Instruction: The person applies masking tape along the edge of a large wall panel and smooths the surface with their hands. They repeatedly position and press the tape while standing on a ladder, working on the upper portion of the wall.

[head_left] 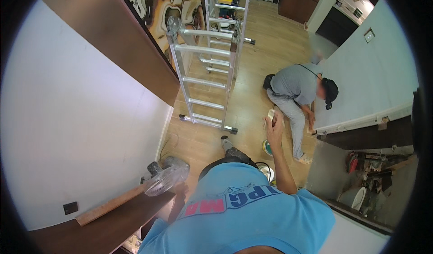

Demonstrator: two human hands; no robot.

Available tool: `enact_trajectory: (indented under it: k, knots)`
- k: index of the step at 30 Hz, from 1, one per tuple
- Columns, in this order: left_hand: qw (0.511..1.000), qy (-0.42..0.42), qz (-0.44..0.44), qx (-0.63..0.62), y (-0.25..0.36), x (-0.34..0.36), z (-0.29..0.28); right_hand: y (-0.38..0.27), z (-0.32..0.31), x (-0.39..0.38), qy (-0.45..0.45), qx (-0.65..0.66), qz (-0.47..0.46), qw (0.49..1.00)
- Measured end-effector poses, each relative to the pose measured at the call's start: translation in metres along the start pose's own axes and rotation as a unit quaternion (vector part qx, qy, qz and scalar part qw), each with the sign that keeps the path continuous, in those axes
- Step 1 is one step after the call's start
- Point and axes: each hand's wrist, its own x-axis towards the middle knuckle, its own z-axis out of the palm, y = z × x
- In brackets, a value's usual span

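Note:
My right hand (275,127) is raised in front of me, closed around a small cream-coloured object (271,114) that looks like a roll of tape. My left hand (180,190) is low at my left, just below a translucent-covered fan (164,179), partly hidden beside my body; its fingers are unclear. Beyond my right arm stands a small green tin (266,146), with a white bucket (269,173) partly hidden nearer me.
A co-worker (295,85) sits low at the right wall. Two aluminium ladders (202,101) stand ahead. A brown shelf (126,213) runs along the left wall (67,118). A dark doorway (356,137) with tools and debris is at right.

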Motion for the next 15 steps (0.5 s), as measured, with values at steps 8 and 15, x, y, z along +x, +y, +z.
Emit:
enact_trajectory:
  k: [8,15]
  knots:
    - [0.979,0.126,0.161,-0.026,0.057,-0.026,0.064,-0.063,0.050,0.206,0.023,0.046,-0.169,0.984]
    - [0.905,0.172,0.376,-0.101,0.239,-0.046,0.093,-0.145,0.108,0.336,-0.005,0.084,-0.291,0.953]
